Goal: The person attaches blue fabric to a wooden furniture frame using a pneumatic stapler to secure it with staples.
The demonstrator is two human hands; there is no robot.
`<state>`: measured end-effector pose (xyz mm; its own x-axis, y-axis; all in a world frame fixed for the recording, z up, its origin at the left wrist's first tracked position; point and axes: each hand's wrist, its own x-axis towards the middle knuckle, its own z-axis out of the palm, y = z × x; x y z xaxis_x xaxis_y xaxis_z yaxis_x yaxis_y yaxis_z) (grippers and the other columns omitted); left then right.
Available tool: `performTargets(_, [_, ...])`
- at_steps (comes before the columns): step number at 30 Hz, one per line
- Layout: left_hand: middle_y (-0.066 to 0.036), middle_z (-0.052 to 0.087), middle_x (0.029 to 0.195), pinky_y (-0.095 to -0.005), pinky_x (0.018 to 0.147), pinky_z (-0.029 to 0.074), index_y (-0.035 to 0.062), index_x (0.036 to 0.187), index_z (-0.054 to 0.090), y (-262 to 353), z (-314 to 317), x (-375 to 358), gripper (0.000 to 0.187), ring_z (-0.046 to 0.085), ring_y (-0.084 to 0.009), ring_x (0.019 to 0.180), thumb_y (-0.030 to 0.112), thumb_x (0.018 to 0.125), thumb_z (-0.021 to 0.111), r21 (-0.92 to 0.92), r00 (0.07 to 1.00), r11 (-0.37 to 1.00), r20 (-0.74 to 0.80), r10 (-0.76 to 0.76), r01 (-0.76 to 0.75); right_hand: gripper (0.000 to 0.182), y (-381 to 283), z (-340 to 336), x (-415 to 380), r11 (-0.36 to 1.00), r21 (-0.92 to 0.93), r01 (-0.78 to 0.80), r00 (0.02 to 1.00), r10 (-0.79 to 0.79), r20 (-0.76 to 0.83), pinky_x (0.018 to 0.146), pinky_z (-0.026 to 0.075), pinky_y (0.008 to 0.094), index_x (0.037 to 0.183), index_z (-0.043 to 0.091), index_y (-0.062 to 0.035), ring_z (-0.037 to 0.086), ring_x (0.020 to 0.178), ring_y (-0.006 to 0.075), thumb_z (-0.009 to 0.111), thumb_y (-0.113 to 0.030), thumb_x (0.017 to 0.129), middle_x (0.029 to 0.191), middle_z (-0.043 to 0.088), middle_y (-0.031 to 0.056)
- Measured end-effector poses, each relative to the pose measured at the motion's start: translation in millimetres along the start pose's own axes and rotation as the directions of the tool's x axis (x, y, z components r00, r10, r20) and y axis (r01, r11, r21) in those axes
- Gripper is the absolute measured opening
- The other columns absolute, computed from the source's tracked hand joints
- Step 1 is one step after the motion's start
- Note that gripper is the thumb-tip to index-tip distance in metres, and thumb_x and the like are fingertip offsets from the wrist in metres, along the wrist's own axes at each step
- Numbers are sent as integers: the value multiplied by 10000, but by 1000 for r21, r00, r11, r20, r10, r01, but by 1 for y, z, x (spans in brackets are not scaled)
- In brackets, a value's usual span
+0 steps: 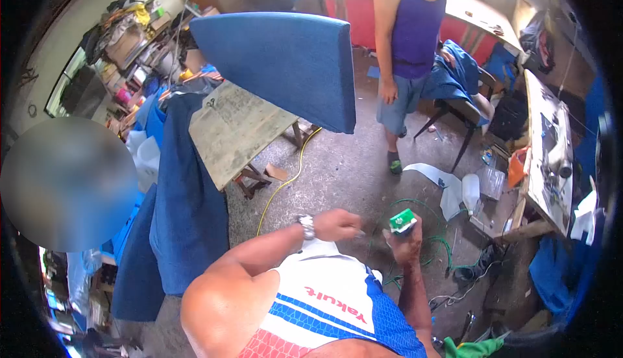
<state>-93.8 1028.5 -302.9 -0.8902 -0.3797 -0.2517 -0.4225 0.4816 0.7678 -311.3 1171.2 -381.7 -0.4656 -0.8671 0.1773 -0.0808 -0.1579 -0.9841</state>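
In front of my chest, my right hand [406,244] is wrapped around a small green-and-white box [403,220] the size of a cigarette pack, held up with its top end towards me. My left hand [334,224], with a metal watch on the wrist, is closed a short way to the left of the box, not touching it. A tiny pale thing shows at its fingertips, too small to name.
A large blue padded panel [279,66] stands on a worn wooden table [240,131]. Blue fabric [188,209] hangs at left. Another person [415,33] stands ahead. A yellow cord [290,181] and green hose [448,247] lie on the floor; a sewing-machine table [545,157] is at right.
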Motion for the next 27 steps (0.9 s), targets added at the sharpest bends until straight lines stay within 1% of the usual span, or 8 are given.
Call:
performTargets(3, [-194,727,906,-471,722,528,70,1030,705,-130,18,-28,296,712,-324,856,327,894,647,-39,864,866,-57,-501,499,772,-21,13,62,993,-85,81,982,-65,177,897,528,391,1318,472,-38,645,994,245,912,-128,691,1096,623,130])
performTargets(4, [-213,736,989,-469,818,543,84,1080,742,-237,63,-65,364,710,-353,922,358,845,697,442,891,774,-224,-394,453,803,-12,18,79,989,-115,96,969,-66,236,911,528,396,1344,459,-31,649,1010,240,917,-144,695,1119,627,137])
performTargets(8, [-234,703,1105,-481,914,511,45,1123,721,-293,33,-116,428,670,-378,1033,382,861,687,158,459,459,34,-888,874,854,-29,53,149,988,-94,124,947,-89,308,899,511,344,1433,425,-29,607,980,182,865,-65,702,1099,585,71])
performTargets(10, [-245,687,1163,-487,961,496,26,1144,710,-299,-35,-99,460,650,-391,1089,394,869,682,127,451,439,-90,-888,889,836,6,69,184,997,-44,67,955,-51,291,918,515,377,1435,409,-26,623,1004,224,855,-82,730,1137,598,119])
performTargets(13, [-270,604,1331,-478,1070,442,-22,1272,618,-302,-188,-42,583,581,-412,1227,413,887,669,249,666,663,-551,-502,706,838,42,94,263,997,-9,81,976,-78,201,940,496,372,1455,376,-29,591,1042,213,839,-141,766,1138,581,103])
performTargets(16, [-257,397,1548,-480,1194,299,-4,1473,435,-221,-355,58,707,361,-407,1446,452,954,586,206,551,819,-820,-154,535,818,63,120,360,994,8,108,994,-108,18,935,484,355,1446,376,-26,567,1036,188,821,-169,775,1103,572,74])
performTargets(20, [-187,437,1542,-499,1196,283,35,1438,492,-149,-475,166,730,358,-372,1460,585,959,521,596,595,792,-685,419,128,818,27,154,450,976,42,212,972,-206,-112,967,469,388,1441,378,15,567,1105,212,802,-354,847,1146,586,109])
performTargets(27, [-117,531,1477,-527,1209,215,155,1418,561,-180,-596,250,587,399,-312,1443,559,1012,435,715,747,678,-542,385,169,769,1,182,619,805,145,575,815,-547,-192,944,477,430,1477,342,42,576,1017,228,717,-225,860,1116,574,120])
